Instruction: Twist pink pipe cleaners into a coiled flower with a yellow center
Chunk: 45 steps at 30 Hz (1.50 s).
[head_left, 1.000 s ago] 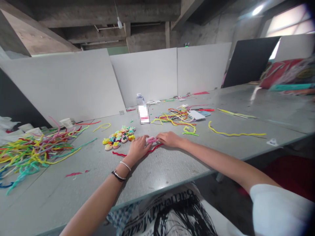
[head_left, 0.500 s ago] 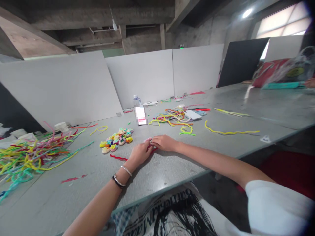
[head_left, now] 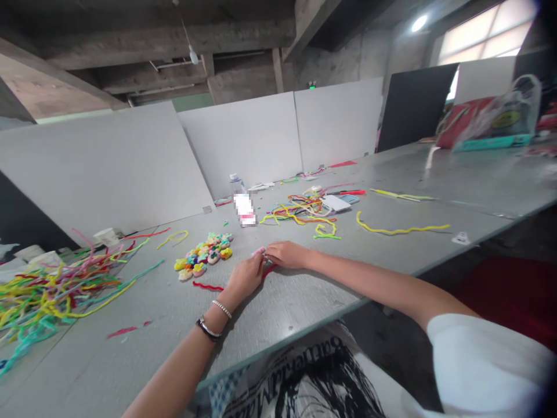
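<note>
Between our fingertips lies a small pink piece (head_left: 260, 252); our left hand (head_left: 244, 275) and right hand (head_left: 287, 254) pinch it together, a red strand (head_left: 209, 286) trailing leftward.

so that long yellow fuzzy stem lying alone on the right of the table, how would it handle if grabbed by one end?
The yellow stem is thin and lies in loose waves, so it would probably droop and bend rather than stay straight. It looks light, so a push would likely slide it across the smooth grey table. Its fuzzy surface should grip fingers, not slip.
</note>
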### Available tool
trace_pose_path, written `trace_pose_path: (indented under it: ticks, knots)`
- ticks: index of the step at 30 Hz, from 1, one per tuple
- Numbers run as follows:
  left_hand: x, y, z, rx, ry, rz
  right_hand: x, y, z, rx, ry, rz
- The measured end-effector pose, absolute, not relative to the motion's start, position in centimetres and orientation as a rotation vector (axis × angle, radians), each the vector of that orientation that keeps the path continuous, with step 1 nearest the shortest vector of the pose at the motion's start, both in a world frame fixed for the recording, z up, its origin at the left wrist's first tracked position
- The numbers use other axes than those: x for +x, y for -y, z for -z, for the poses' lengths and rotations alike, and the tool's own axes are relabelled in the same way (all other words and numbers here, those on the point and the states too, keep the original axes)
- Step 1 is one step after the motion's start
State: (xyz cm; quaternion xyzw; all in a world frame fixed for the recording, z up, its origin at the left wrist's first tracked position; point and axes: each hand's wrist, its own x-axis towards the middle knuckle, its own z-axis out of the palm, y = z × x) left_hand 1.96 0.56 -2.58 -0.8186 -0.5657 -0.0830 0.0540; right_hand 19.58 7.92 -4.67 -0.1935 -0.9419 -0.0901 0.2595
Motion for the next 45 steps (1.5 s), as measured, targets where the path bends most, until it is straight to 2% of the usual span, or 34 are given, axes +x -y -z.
trace_pose_path:
  ticks: [24, 45]
  knots:
    - [1.88, -0.32, 2.08, -2.305, 1.813, 0.282, 20.19, -8.10, 4.36, -0.456, 2.524, 0.156]
    - [2.18, -0.46, 2.37, -2.332, 1.843, 0.312, 19.98, -7.65, 4.19, -0.547, 2.560, 0.244]
